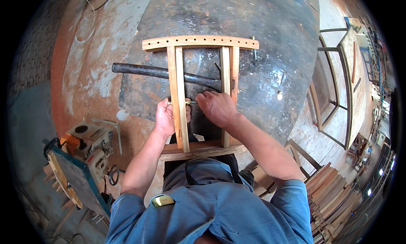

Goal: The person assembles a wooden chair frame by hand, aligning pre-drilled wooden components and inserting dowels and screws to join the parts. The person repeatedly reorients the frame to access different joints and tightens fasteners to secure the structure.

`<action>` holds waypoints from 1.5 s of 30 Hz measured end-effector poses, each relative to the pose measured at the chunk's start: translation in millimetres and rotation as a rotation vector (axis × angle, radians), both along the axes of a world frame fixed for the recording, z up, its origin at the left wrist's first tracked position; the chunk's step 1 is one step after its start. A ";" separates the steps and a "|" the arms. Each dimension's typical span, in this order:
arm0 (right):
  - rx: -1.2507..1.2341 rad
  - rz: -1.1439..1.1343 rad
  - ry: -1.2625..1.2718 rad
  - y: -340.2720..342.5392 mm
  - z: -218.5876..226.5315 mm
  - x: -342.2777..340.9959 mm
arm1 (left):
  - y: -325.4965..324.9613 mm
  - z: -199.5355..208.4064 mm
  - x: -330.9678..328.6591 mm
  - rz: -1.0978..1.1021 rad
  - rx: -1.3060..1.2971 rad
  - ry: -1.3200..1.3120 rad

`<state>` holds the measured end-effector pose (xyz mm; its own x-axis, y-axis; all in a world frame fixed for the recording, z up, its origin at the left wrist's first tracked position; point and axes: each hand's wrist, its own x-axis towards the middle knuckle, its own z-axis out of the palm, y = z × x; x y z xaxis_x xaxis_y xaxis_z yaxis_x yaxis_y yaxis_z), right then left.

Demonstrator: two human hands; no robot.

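Where straight, pale-grained rails (226,66) meet a gently curved crosspiece (204,43) pierced with round holes, the wooden frame (181,89) spans the scuffed dark tabletop (270,75), its near end beside the person's blue shirt (182,201). Fingers of the left hand (165,117) wrap round the left pair of rails; the right hand (215,108) is curled nearly into a fist, fingertips on a slim metal piece (193,102). Just beyond both hands, a smooth black bar (141,70) crosses beneath the frame. Stacked timber strips (332,187) lie at lower right.
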<state>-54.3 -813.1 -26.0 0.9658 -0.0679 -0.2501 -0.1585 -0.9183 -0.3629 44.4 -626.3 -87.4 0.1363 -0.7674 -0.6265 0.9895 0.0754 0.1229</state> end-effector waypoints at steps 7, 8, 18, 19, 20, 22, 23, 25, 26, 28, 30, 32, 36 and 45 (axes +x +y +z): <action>0.008 0.018 -0.071 -0.3 -4.1 -2.0 | 0.1 0.0 -0.1 -0.011 0.065 -0.022; 0.013 0.013 -0.083 -0.1 -4.2 -2.5 | -0.4 0.2 -0.1 -0.014 0.052 -0.024; -0.006 0.018 -0.125 0.9 -6.4 -3.7 | -2.1 2.4 0.6 0.001 0.037 -0.010; -0.013 0.019 -0.129 0.7 -6.3 -3.9 | -2.2 2.2 0.7 0.003 0.046 -0.013; -0.021 0.020 -0.134 0.8 -6.3 -3.8 | -1.5 2.2 0.8 0.000 0.040 -0.009; -0.006 0.010 -0.142 0.0 -6.1 -3.5 | -1.7 1.0 1.1 -0.009 0.021 0.000; 0.001 0.005 -0.146 0.1 -6.0 -3.3 | -1.1 0.5 1.6 -0.014 0.024 -0.002; 0.010 -0.004 -0.150 0.5 -5.2 -3.4 | -1.9 2.6 1.0 -0.003 0.032 -0.010; 0.015 -0.008 -0.152 0.8 -4.8 -3.5 | -2.3 3.2 0.8 0.002 0.037 -0.014; 0.006 -0.008 -0.140 1.1 -3.5 -3.3 | -1.6 1.2 1.2 0.009 0.032 0.016; -0.001 -0.009 -0.129 1.7 -2.6 -3.2 | -1.7 0.4 1.1 0.012 0.035 0.020; -0.005 -0.011 -0.118 2.7 -2.1 -2.7 | -2.5 0.4 0.8 0.009 0.046 -0.001; 0.005 -0.008 -0.132 2.9 -8.0 -2.4 | -0.1 0.5 0.9 0.002 0.013 0.004; 0.052 -0.052 -0.166 3.4 -11.2 -4.3 | -3.0 3.0 0.4 -0.007 0.051 -0.017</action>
<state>-58.5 -809.7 -37.2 0.9897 -0.1095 -0.0920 -0.1388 -0.8897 -0.4349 44.9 -629.3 -84.4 0.1421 -0.7356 -0.6624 0.9878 0.0621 0.1429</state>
